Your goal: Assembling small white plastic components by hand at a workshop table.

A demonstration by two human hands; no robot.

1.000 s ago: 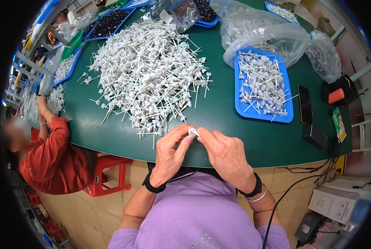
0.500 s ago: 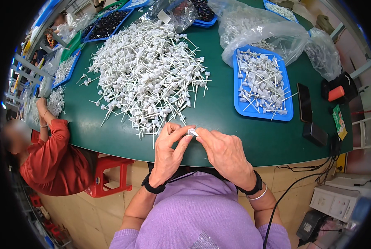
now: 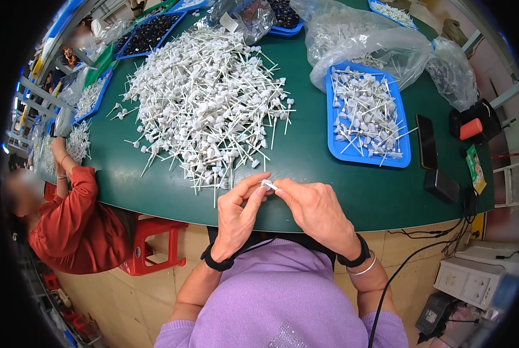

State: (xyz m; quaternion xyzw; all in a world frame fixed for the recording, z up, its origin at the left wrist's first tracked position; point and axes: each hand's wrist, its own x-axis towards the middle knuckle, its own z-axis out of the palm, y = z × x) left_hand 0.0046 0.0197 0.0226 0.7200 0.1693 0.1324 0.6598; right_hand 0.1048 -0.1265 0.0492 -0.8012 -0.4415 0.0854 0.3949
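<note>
My left hand (image 3: pixel 240 213) and my right hand (image 3: pixel 313 210) meet over the near edge of the green table (image 3: pixel 311 168), fingertips pinched together on one small white plastic part (image 3: pixel 267 185). Just beyond my hands lies a large heap of white stick-shaped parts with blocky heads (image 3: pixel 207 104). A blue tray (image 3: pixel 403 158) to the right holds several more of the same white parts. Both wrists carry black bands, and the right wrist also has a thin bangle.
A person in a red top (image 3: pixel 77 223) sits at the left by a red stool (image 3: pixel 152 246). Clear plastic bags (image 3: pixel 364 40) and blue trays of dark parts (image 3: pixel 149 35) stand at the back. A black phone (image 3: pixel 426 133), a black box (image 3: pixel 442 185) and cables lie right.
My hands stay together at the table edge, with only small finger movements on the white part. The view has shifted slightly.
</note>
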